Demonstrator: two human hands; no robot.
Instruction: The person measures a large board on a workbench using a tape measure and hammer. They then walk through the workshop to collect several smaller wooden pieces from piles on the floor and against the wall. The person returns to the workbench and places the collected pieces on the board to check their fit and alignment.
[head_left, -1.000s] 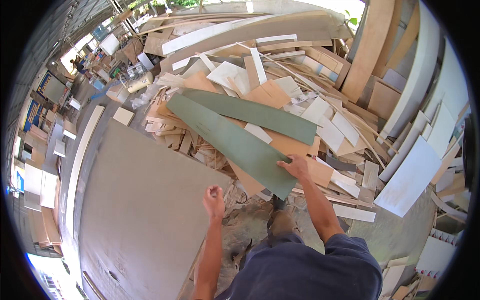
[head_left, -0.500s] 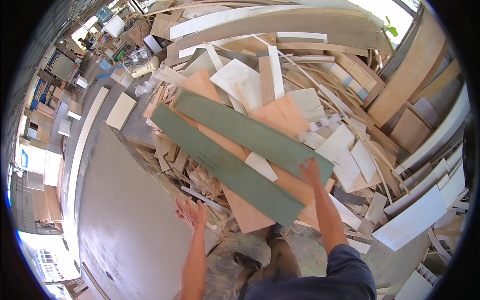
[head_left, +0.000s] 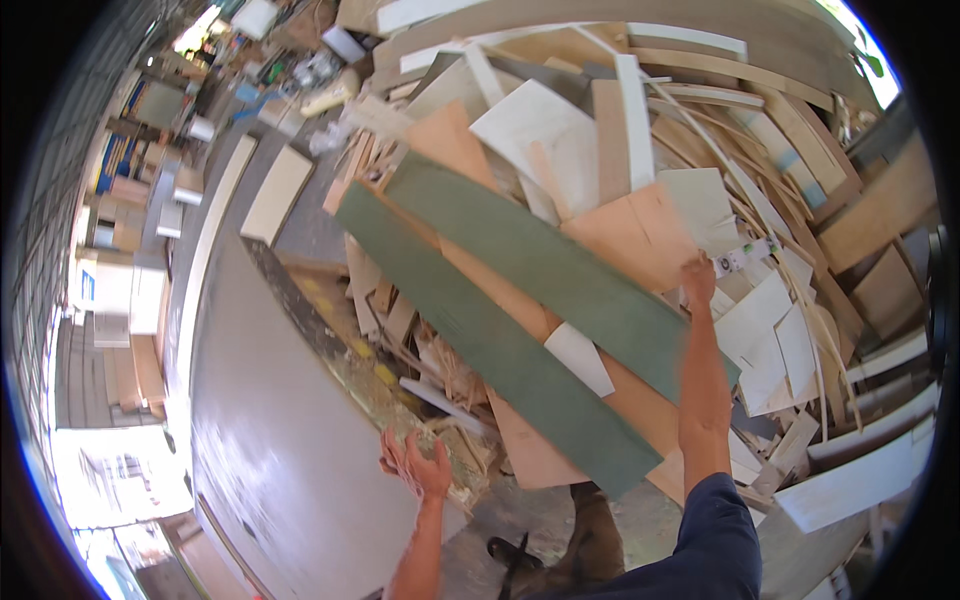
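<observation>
Two long green boards lie slanted across a heap of scrap panels: the lower green board (head_left: pixel 480 340) and the upper green board (head_left: pixel 560 270). My right hand (head_left: pixel 697 283) reaches far out and rests on the pile at the upper board's right edge, beside a tan panel (head_left: pixel 640 235) and a white offcut (head_left: pixel 770 320); whether it grips anything is unclear. My left hand (head_left: pixel 415 465) hovers low with its fingers spread and nothing in it, near the corner of a large grey sheet (head_left: pixel 280 450).
The scrap heap (head_left: pixel 600 130) of white, tan and grey boards fills the upper and right view. White panels (head_left: pixel 850 490) lean at the lower right. A workshop aisle with stacked boxes (head_left: pixel 130 300) runs along the left. My shoes (head_left: pixel 590 530) stand on grey floor.
My right arm has stretched farther up the pile, past the green boards. My left hand has dropped and opened near the grey sheet. The view has swung closer to the heap.
</observation>
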